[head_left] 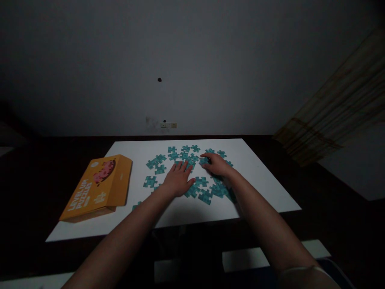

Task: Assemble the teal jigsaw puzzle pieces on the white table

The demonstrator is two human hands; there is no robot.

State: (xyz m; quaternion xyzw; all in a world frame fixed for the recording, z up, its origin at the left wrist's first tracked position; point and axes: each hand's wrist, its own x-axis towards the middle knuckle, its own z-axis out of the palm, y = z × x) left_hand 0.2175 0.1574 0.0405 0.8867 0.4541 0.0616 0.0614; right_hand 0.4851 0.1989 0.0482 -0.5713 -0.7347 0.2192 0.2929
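Several teal puzzle pieces lie scattered, plain side up, on a white sheet. My left hand rests flat on the pieces near the middle, fingers stretched out and pointing away from me. To its right, my right hand lies palm down over more pieces, fingers extended toward the left and touching a teal piece. Neither hand grips anything that I can see.
An orange puzzle box lies on the left part of the white sheet. The sheet sits on a dark table. A grey wall with a socket stands behind. A bamboo blind hangs at the right.
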